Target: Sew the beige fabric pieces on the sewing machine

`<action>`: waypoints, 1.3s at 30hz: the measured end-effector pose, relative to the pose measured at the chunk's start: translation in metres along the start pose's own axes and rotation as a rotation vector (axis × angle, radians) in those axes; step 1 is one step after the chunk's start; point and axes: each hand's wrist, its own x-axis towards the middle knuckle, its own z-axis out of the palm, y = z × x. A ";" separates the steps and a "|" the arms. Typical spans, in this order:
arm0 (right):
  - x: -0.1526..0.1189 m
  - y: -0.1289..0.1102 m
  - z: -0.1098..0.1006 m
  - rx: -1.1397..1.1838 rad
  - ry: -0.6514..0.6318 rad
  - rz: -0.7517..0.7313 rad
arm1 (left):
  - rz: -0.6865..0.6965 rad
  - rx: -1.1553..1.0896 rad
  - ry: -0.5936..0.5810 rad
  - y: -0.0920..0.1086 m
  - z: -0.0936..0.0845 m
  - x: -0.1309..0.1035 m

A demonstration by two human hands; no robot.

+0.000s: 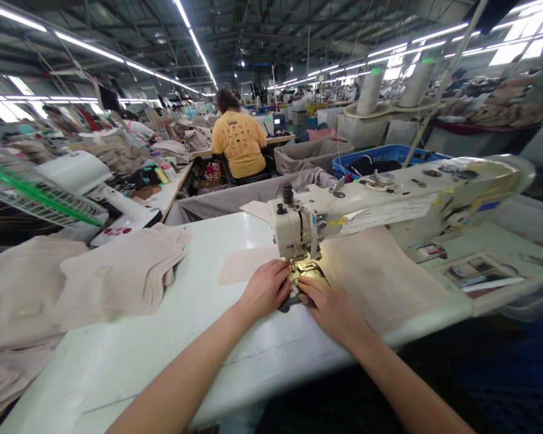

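Note:
A cream sewing machine [294, 232] stands on the pale green table [199, 307], its lamp lighting the needle area yellow. Just left of the needle plate is my left hand [265, 290], fingers bent and close together at the presser foot. My right hand [332, 307] rests at the plate's right front, its fingertips on the lit area. Whatever lies under the fingertips is too small or hidden to name. A beige fabric piece [239, 265] lies behind my left hand, and a larger beige panel [380, 277] lies right of the needle, under the machine arm.
Stacked beige panels [113, 277] cover the table's left side. A white fan [113, 193] stands behind them. At the right is a tray of small tools [479, 274]. Beyond the table are grey cloth bins [235, 193], a blue basket [375, 154] and a seated person in a yellow shirt [239, 141].

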 end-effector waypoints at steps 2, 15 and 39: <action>0.000 0.000 0.000 -0.005 -0.003 0.007 | -0.017 0.001 -0.001 -0.001 -0.001 -0.001; -0.025 0.002 0.000 0.088 0.029 -0.061 | 0.004 0.050 -0.146 0.057 -0.013 -0.030; 0.016 0.002 -0.015 0.021 -0.076 0.000 | 0.002 0.096 -0.116 0.013 -0.008 -0.002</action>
